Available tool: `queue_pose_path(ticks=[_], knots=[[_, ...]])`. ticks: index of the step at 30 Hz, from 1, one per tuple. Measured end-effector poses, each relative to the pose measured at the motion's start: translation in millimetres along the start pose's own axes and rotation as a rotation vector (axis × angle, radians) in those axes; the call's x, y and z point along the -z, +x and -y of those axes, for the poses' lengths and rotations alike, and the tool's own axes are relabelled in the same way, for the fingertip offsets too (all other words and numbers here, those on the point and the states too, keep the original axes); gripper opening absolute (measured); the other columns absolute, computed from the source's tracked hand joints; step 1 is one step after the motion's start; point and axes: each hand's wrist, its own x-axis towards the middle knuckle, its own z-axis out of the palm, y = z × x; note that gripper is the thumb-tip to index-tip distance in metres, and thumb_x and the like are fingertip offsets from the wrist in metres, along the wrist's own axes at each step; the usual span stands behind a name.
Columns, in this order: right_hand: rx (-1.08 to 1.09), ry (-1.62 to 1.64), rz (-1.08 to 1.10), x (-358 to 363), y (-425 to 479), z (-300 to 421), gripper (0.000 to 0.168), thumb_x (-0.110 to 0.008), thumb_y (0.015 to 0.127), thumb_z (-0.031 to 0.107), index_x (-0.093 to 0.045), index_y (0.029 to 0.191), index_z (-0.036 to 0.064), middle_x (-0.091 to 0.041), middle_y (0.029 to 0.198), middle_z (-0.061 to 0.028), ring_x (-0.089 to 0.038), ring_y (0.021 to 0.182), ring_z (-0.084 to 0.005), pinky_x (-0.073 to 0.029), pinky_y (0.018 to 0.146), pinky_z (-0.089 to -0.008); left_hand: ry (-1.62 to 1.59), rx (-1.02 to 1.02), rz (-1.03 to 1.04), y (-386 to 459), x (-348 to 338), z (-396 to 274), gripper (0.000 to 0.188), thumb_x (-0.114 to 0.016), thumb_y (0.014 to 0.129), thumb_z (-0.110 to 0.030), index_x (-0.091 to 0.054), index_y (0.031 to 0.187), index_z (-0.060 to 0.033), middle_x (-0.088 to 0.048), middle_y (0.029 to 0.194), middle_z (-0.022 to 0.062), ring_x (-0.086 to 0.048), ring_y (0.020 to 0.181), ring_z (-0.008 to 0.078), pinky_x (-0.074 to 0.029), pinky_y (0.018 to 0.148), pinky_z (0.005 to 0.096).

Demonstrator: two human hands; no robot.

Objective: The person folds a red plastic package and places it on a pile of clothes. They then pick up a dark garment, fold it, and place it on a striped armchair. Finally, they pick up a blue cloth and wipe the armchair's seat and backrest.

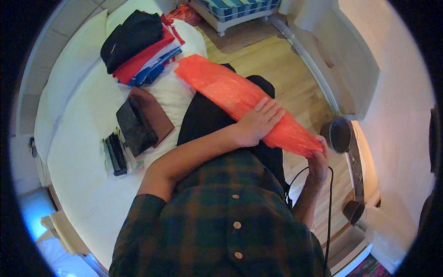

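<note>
A long, flattened orange-red plastic bag (221, 88) lies across my lap, over black trousers (204, 114). My left hand (259, 121) rests palm down on the bag's middle, its fingers spread a little apart. At the bag's right end, my right hand (318, 157) pinches the gathered plastic between thumb and fingers. Whether anything is inside the bag cannot be seen. To the left of my lap, on the white bedding (83, 138), sit a brown and black case or pouch (142, 117) and a black item in clear plastic wrapping (116, 154).
Folded clothes (138, 45) in black, red, white and blue are stacked on the bed. Beyond the wooden floor (297, 76) stands a low white frame with a blue-striped cushion (235, 8). Two dark round containers (337, 135) stand by the right wall. A black cable (330, 207) hangs by my right arm.
</note>
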Motion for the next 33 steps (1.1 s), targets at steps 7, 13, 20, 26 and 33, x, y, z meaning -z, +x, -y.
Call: queue_pose_path(ticks=[7, 13, 20, 26, 33], knots=[[0.092, -0.022, 0.136, -46.8, 24.8, 30.7, 0.021, -0.059, 0.082, 0.006, -0.051, 0.102, 0.003, -0.055, 0.088, -0.0054, -0.055, 0.075, -0.0144, -0.046, 0.06, -0.0233, -0.053, -0.079, -0.152, -7.7, -56.2, -3.1, 0.07, -0.047, 0.085, -0.019, -0.023, 0.148, -0.0011, -0.031, 0.151, 0.017, -0.024, 0.143, 0.0342, -0.012, 0.116, 0.0519], [0.006, -0.132, 0.09, -124.2, 59.4, 32.5, 0.014, -0.059, 0.086, 0.005, -0.057, 0.099, 0.002, -0.058, 0.091, -0.0047, -0.058, 0.08, -0.0123, -0.051, 0.064, -0.0246, 0.235, -0.068, 0.084, -12.4, -40.2, -4.8, 0.055, -0.044, 0.088, -0.022, -0.042, 0.14, -0.0043, -0.037, 0.149, 0.0149, -0.028, 0.141, 0.0323, -0.007, 0.117, 0.0517], [-0.099, -0.414, 0.299, -151.2, 96.0, 6.7, 0.021, -0.066, 0.087, 0.011, -0.061, 0.106, 0.002, -0.06, 0.095, -0.0034, -0.058, 0.083, -0.0105, -0.051, 0.068, -0.0242, -0.564, -0.149, -0.425, -1.3, -73.0, 3.2, 0.043, -0.049, 0.086, -0.017, -0.053, 0.129, -0.0109, -0.051, 0.134, 0.0074, -0.041, 0.132, 0.0272, -0.021, 0.115, 0.0473], [-0.001, -0.602, 0.528, -146.0, 105.5, -0.6, 0.033, -0.066, 0.088, 0.014, -0.058, 0.119, 0.003, -0.061, 0.098, -0.0026, -0.057, 0.086, -0.0093, -0.046, 0.076, -0.0232, -0.798, -0.08, -0.454, -2.0, -49.3, -3.2, 0.039, -0.052, 0.085, -0.014, -0.055, 0.124, -0.0146, -0.057, 0.125, 0.0069, -0.046, 0.126, 0.0268, -0.032, 0.109, 0.0424], [0.283, -0.54, 0.059, -53.7, 106.5, 1.8, 0.038, -0.06, 0.089, 0.005, -0.054, 0.126, 0.003, -0.06, 0.11, -0.0057, -0.058, 0.099, -0.0144, -0.045, 0.089, -0.0273, 0.13, -0.197, -0.384, -13.8, -66.1, 9.2, 0.052, -0.052, 0.076, -0.025, -0.058, 0.127, -0.0163, -0.058, 0.127, 0.0082, -0.04, 0.132, 0.0317, -0.016, 0.114, 0.0568]])
